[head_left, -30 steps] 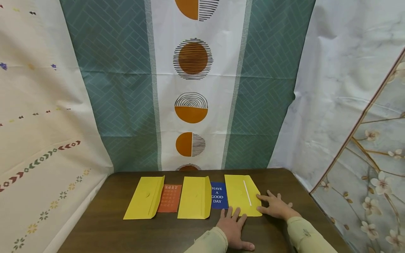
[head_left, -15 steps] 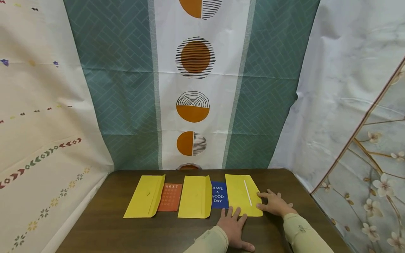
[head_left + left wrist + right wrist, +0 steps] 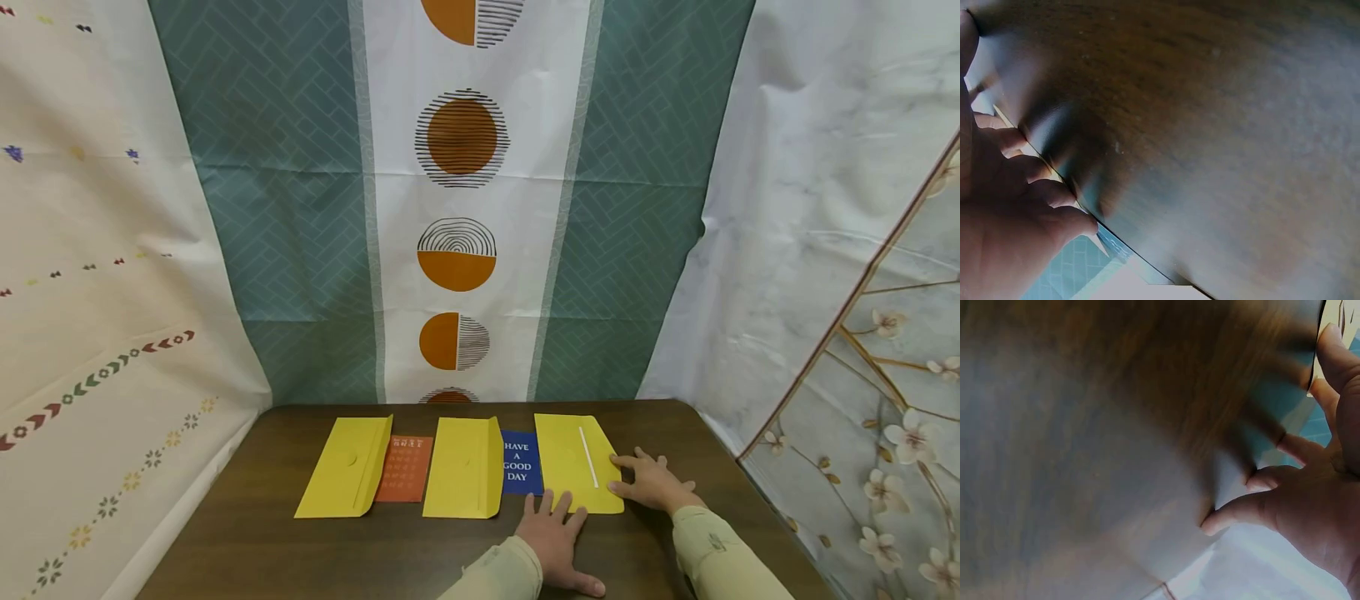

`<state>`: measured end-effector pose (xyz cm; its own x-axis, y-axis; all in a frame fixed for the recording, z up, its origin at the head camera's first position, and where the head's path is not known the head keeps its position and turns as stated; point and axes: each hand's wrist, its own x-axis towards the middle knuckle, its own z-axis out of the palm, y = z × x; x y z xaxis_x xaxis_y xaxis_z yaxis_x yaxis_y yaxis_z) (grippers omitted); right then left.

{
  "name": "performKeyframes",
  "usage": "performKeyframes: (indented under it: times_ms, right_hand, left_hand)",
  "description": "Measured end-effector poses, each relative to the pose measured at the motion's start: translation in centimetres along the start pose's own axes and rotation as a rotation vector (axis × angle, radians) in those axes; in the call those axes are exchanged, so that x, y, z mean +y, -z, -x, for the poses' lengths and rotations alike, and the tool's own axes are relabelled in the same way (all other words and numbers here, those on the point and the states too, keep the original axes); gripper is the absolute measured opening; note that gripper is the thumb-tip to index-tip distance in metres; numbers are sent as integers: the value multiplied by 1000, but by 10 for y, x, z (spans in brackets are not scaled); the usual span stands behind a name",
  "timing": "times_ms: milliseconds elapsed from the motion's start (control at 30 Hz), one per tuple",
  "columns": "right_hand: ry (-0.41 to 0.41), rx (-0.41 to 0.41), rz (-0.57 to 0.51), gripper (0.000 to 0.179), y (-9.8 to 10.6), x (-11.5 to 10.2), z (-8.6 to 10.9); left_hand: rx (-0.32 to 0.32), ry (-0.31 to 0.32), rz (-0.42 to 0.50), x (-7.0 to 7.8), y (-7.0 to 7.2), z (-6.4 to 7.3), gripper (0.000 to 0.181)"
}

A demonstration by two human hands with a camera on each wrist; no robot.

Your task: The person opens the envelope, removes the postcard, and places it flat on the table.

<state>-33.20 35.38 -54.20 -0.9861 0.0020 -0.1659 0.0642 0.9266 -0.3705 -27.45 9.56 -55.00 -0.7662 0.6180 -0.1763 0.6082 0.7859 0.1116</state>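
Note:
Three yellow envelopes lie in a row on the table. The right envelope [image 3: 562, 462] has a white strip near its slanted flap side. My left hand [image 3: 551, 546] is spread flat, its fingertips right at that envelope's bottom edge. My right hand [image 3: 652, 487] has its thumb and index fingertip at the envelope's right edge, with the other fingers spread over the table. A blue card [image 3: 521, 462] reading "HAVE A GOOD DAY" lies between this envelope and the middle envelope [image 3: 459, 467]. Both wrist views show the fingers spread, tips down on the wood.
An orange card [image 3: 403, 469] lies between the middle envelope and the left envelope [image 3: 343, 467], whose flap stands a little raised. The brown wooden table [image 3: 337, 558] ends at the back against a green and white patterned curtain [image 3: 300, 250]. Pale printed cloths flank both sides.
The right hand's fingers have shifted very slightly at the envelope's right edge. The left hand, envelopes and cards stay in place; the view sways a little.

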Motion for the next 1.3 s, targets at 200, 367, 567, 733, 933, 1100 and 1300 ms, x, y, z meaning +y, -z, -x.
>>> performKeyframes:
  times_ms: [200,367,567,733,933,1100,1300]
  right_hand:
    - [40,29,50,69,-1,-3,1]
    - [121,56,-63,61,10,-11,1]
    - [175,56,-306,62,31,-21,4]
    - [166,96,-394,63,37,-32,9]
    - [188,70,-447,65,34,-51,12]
    - [148,-12,-458,70,24,-55,12]
    - [79,-65,-517,73,14,-50,13]
  left_hand:
    - [-5,2,-4,1,-3,-5,99]
    - [0,8,-5,0,-4,-7,99]
    - [-7,13,16,1,-1,-4,100]
    - [-11,14,24,0,0,-1,100]
    - [-8,14,12,0,0,0,98]
    - [-17,9,29,0,5,4,97]
    - [-14,5,40,0,7,7,97]
